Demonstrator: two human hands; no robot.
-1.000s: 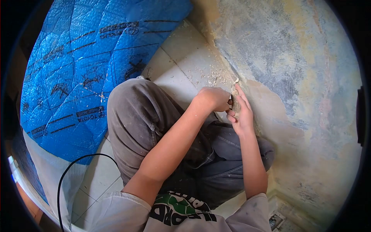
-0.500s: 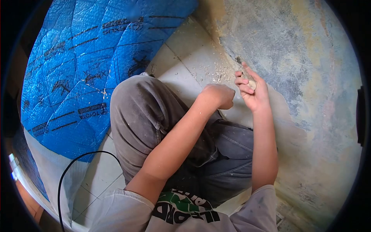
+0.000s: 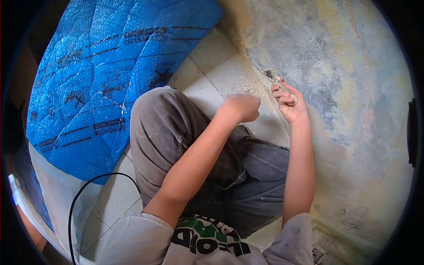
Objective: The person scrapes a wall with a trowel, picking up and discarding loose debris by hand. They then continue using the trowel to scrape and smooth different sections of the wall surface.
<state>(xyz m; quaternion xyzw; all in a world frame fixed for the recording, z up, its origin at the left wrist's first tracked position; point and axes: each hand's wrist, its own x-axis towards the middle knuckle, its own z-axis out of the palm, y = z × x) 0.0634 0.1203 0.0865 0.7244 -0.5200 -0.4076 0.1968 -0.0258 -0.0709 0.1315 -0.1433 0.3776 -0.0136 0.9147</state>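
My right hand (image 3: 295, 106) is wrapped round the pale handle of a putty knife (image 3: 271, 74). Its blade, smeared with dark and whitish residue, points up and left beside the foot of the wall (image 3: 309, 66). That wall is patchy, with grey, yellowish and scraped areas. My left hand (image 3: 242, 107) is curled into a fist in front of my raised knee, back of the hand up. Its fingertips are turned under, and whatever they may hold is hidden. Pale flakes (image 3: 248, 86) lie on the floor just beyond the left hand.
White floor tiles (image 3: 205, 62) run between my legs and the wall. A blue quilted sheet (image 3: 84, 88) with black print covers the left side. A black cable (image 3: 88, 182) loops at lower left, near a whitish sheet edge (image 3: 62, 198).
My left hand has shifted slightly left, away from the right hand. The putty knife has turned so that more of its blade shows. My view has moved a little.
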